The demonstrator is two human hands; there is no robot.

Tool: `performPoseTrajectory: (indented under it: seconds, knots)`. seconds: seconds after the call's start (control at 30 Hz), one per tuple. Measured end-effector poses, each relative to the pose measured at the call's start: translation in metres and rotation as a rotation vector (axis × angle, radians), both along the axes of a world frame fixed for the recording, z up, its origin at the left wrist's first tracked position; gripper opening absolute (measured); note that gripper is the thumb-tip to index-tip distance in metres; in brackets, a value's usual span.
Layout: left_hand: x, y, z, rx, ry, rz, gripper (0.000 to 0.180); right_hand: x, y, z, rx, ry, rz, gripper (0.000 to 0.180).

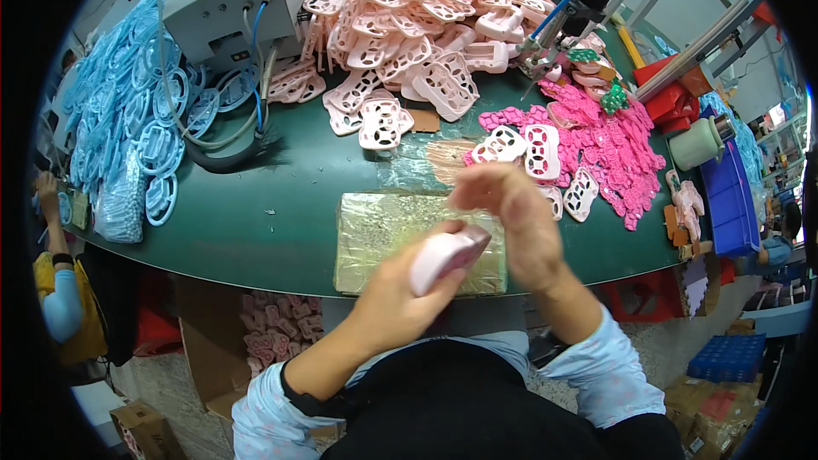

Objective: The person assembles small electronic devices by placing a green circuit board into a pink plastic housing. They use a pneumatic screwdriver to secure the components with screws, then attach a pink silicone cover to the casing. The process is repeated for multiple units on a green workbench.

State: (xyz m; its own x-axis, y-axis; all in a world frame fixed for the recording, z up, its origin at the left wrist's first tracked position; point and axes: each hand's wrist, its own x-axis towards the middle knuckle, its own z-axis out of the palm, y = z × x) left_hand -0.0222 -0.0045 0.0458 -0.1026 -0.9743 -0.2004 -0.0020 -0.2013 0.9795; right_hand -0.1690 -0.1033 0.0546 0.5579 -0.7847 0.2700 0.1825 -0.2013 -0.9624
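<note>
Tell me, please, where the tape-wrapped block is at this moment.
In the head view, the tape-wrapped block lies near the middle, at the near edge of the green table, partly hidden by the person's left hand and right hand.

Over the taped block (362, 247), the right hand (524, 226) is motion-blurred; the left hand (396, 294) covers part of the pale pink piece (436, 262). Beyond the block, the picture's upper edge crops the pale pink frame heap (400, 21) and grey machine housing (226, 4). Flecks (271, 212) left of the block are too small to identify.
</note>
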Motion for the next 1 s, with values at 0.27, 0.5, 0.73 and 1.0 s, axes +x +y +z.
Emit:
performPoseTrajectory:
  seconds: [0.27, 0.5, 0.73, 1.0]
  knots:
    - [0.03, 0.014, -0.018, -0.414, -0.279, 0.123, 0.051, -0.032, -0.008, 0.003, -0.69, 0.432, 0.149, 0.041]
    - [0.025, 0.009, -0.023, -0.514, -0.588, 0.055, 0.042, -0.047, -0.009, -0.024, -0.253, 0.462, 0.318, 0.039]
    - [0.011, 0.01, -0.026, -0.495, -0.612, 0.062, 0.043, -0.042, 0.006, -0.039, -0.157, 0.279, 0.064, 0.022]
    - [-0.015, 0.011, -0.017, -0.574, -0.606, 0.152, 0.045, -0.013, -0.001, -0.03, -0.058, 0.285, -0.19, 0.045]
